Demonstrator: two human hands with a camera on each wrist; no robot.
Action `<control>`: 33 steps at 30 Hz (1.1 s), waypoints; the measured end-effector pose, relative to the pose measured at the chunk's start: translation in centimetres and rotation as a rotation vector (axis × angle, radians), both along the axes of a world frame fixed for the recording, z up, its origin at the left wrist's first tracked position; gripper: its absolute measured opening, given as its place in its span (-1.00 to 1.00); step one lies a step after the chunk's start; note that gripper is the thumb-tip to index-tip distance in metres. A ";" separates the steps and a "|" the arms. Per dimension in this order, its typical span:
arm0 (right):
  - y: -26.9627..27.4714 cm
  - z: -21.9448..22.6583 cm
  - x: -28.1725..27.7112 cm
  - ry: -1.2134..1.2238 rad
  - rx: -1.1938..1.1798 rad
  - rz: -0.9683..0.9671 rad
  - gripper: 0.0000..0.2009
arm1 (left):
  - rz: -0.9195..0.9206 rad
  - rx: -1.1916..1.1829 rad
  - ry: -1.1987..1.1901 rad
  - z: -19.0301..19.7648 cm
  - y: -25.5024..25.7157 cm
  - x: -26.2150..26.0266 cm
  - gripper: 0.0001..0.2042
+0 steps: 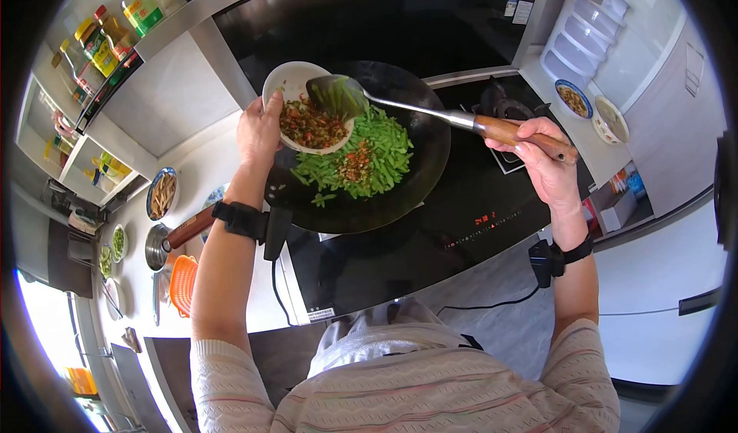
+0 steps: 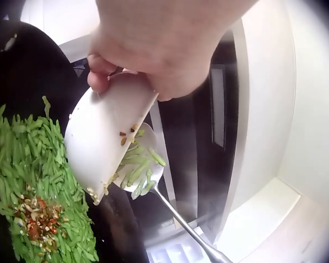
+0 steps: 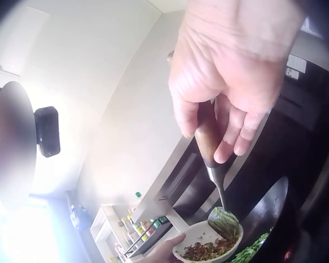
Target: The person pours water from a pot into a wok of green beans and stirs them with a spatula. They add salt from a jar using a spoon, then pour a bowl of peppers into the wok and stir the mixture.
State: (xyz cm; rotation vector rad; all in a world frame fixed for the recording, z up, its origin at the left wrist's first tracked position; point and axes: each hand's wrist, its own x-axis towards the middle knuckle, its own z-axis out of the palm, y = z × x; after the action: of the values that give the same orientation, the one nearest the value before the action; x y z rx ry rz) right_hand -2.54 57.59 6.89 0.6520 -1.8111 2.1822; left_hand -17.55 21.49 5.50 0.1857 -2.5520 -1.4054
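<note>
My left hand [image 1: 259, 131] grips a white bowl [image 1: 296, 73] by its rim, tilted over the wok [image 1: 430, 156]. Chopped red and brown seasoning [image 1: 314, 125] lies in the bowl. With my right hand [image 1: 547, 160] I hold the wooden handle of a metal ladle [image 1: 415, 110]. Its scoop carries green slices and reaches into the bowl, as the right wrist view shows too. Below, sliced green beans [image 1: 384, 144] fill the wok's middle, with a small heap of seasoning [image 2: 39, 222] on top of them.
The wok stands on a black cooktop [image 1: 461, 225] with lit red digits. Left on the counter are a saucepan [image 1: 157, 248], an orange basket [image 1: 183, 285] and a bowl of pale strips [image 1: 162, 194]. Sauce bottles [image 1: 96, 47] line a shelf. Two bowls [image 1: 573, 99] sit at right.
</note>
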 end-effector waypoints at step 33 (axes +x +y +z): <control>4.2 -0.3 4.8 -0.005 -0.062 -0.219 -0.87 | 0.060 0.458 0.044 -0.2 -3.1 3.0 -0.59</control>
State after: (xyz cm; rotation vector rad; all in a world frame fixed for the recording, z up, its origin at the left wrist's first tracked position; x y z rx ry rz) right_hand 2.28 61.84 6.57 0.4137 -1.7200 2.0872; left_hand -14.57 18.40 5.34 0.2972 -2.1327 -1.9231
